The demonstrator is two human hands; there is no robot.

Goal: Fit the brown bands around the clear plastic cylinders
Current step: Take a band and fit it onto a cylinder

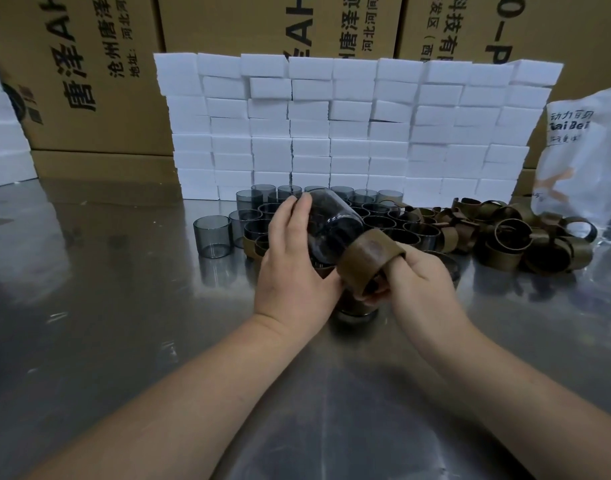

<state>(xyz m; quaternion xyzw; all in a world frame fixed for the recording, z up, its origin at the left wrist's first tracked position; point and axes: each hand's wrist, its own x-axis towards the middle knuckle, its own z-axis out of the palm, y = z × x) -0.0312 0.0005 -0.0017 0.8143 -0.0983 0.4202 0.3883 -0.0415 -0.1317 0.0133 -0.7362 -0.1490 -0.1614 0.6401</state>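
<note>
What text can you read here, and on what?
"唐泽AH", "沧州唐泽", "地址", sideways: left cardboard box.
"AH", "河北河间", cut off: middle cardboard box.
"科技有", "0-P", cut off: right cardboard box.
"aiBei": white bag; its other lines are too blurred.
Round stamp on the held brown band: unreadable.

A wall of stacked white rectangular foam blocks point(349, 133) stands on the reflective metal table point(106, 306), before brown printed cardboard cartons point(99, 81); a white printed plastic bag point(581, 161) sits far right.
</note>
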